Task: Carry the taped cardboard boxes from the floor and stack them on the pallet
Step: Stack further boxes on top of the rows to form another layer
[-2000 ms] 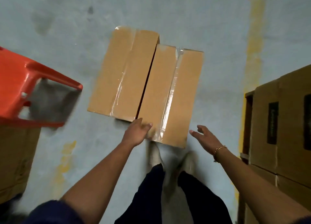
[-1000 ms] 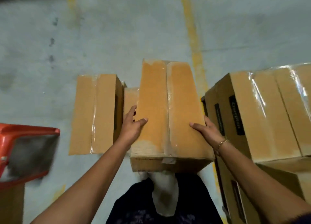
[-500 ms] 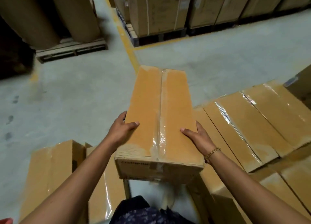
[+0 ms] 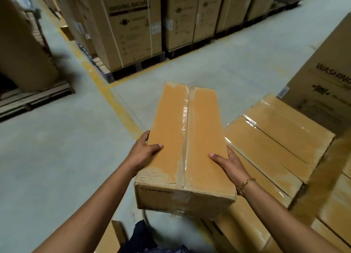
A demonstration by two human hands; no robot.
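Head view: we held the taped box (image 4: 187, 138) above the floor (image 4: 57, 157), our left hand (image 4: 143, 154) and right hand (image 4: 229, 163) each gripping a long side, thumbs flat on top.

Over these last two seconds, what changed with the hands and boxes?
The taped box left the floor: left hand and right hand, earlier only reaching, gripped its sides, lifted it and turned toward the stacked boxes. The grip is unchanged for the last second; the neighbour box stays on the floor.
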